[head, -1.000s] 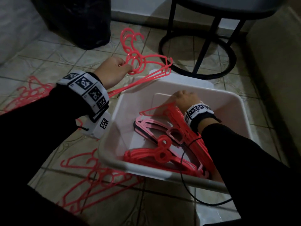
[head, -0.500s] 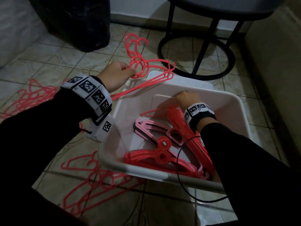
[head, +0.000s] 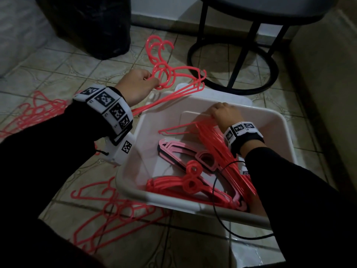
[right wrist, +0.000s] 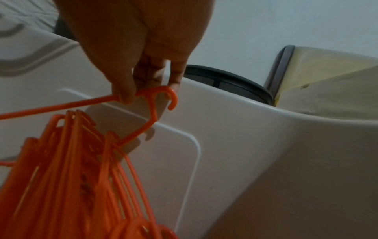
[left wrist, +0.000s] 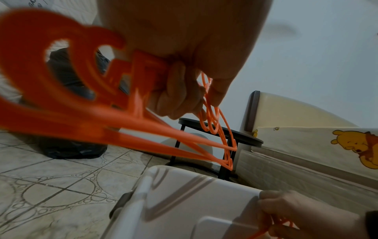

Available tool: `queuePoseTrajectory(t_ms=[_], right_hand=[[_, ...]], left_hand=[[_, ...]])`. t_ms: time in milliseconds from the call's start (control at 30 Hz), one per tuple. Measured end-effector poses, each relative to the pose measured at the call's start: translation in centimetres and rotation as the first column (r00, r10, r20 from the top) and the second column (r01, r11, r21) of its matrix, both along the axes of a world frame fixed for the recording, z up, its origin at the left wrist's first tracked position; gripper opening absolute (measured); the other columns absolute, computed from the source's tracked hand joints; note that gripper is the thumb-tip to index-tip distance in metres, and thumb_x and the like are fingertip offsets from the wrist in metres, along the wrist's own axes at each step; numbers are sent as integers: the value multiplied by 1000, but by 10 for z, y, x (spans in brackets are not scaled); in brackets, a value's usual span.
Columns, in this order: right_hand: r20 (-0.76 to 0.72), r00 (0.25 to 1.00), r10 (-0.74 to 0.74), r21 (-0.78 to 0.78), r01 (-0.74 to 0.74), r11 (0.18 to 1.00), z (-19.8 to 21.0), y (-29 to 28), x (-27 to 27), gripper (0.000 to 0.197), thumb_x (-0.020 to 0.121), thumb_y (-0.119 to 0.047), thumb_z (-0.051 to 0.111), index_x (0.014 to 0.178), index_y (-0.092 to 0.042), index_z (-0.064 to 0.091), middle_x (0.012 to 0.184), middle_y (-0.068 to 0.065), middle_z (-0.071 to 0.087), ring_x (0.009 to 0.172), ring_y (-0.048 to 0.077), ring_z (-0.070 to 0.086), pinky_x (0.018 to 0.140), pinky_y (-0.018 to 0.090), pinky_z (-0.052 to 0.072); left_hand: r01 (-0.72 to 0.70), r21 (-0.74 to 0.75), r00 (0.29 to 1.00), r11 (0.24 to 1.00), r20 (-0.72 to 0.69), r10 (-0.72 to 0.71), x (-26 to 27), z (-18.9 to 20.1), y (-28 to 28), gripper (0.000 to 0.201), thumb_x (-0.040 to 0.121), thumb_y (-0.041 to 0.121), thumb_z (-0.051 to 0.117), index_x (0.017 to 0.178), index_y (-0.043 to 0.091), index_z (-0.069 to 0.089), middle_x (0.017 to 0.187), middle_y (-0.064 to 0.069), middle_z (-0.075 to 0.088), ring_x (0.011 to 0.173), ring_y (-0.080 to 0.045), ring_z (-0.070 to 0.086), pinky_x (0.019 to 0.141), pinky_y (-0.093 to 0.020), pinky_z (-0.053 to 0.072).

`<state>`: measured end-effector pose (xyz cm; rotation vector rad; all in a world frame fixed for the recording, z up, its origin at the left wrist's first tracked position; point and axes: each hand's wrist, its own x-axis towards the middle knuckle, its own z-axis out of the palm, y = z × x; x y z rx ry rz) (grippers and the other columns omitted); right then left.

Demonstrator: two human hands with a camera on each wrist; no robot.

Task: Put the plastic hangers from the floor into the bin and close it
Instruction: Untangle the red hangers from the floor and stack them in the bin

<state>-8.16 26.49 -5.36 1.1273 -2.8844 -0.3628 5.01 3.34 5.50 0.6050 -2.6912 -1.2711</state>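
A white plastic bin (head: pixel 286 128) stands open on the tiled floor, with several red and pink hangers (head: pixel 191 182) lying inside. My left hand (head: pixel 139 84) grips a bunch of red hangers (head: pixel 168 74) near their hooks, held in the air over the bin's far left corner; the left wrist view shows the same bunch of hangers (left wrist: pixel 85 90) in my curled fingers. My right hand (head: pixel 224 113) is inside the bin at its far wall and pinches the end of one red hanger (right wrist: pixel 151 97) atop a leaning stack (right wrist: pixel 67 169).
More red hangers lie on the floor left of the bin (head: pixel 32 111) and in front of it (head: pixel 108 211). A black bag (head: pixel 92 26) sits at the back left, a round black stool (head: pixel 241 60) behind the bin, a bed frame (left wrist: pixel 306 145) on the right. A white lid (head: pixel 257 252) lies under the bin.
My left hand has drifted slightly right with its bunch of hangers. The right hand stays at the far wall of the bin on the hanger stack.
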Motion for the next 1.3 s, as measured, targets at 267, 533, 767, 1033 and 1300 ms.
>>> queuePoseTrajectory(t_ms=[267,533,767,1033,1300], right_hand=[[296,941,-163,-147,214,966,-24,6,-3,16,87,-19,52,98,-15,62,99,18,65,95,37,62,83,42,51],[271,939,-210,-109,247,963,-17,9,-12,25,91,-20,51,107,-7,67,111,19,65,103,35,60,84,34,46],[-56,988,-146,-44,143,989,-27,-4,15,36,95,-10,38,126,-7,54,125,15,50,114,35,49,87,44,44],[207,946,-248,-38,261,965,-53,-48,28,36,87,-19,56,119,-3,53,121,17,58,111,36,57,91,44,47],[66,961,-268,-47,271,962,-76,-56,26,30,94,-6,36,123,0,45,125,23,54,116,38,51,83,44,46]], left_hand=[[21,-31,999,999,40,-20,-1,-1,5,29,93,35,54,68,22,50,63,4,45,54,-8,38,49,-25,28],[28,-40,999,999,37,-26,0,-1,7,24,93,34,55,86,11,57,69,3,48,57,-8,41,51,-25,30],[13,-27,999,1000,32,-12,-1,-4,6,24,93,35,56,88,11,59,66,4,47,55,-8,40,50,-25,29],[17,-57,999,998,37,-15,-3,-3,5,25,93,35,56,90,12,61,67,6,47,57,-6,41,50,-24,31],[24,5,999,1000,33,-24,-7,-9,7,27,93,33,56,69,21,51,61,5,46,51,-7,39,48,-25,28]])
